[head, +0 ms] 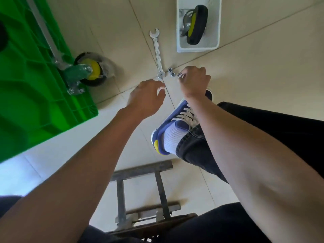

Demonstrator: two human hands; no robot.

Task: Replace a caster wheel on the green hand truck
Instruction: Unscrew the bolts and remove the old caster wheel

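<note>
Right hand [194,79] pinches a nut [180,75] on the floor beside the wrench [157,51]; left hand [146,95] hangs loosely curled, empty. Nut: small, hard, likely slippery; grip its flats.

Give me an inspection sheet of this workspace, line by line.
Surface: beige tiled floor, dark grout lines.
Job's things: green plastic hand truck on its side, yellow-hubbed caster attached; spare black-and-yellow caster in white plastic bin; silver open-ended wrench; two loose steel nuts.
Clutter: grey metal stool frame.
Hands: left hand empty; right hand pinches third nut.
Cables: nothing seen.
Surroundings: blue-and-white sneaker, dark trousers.
</note>
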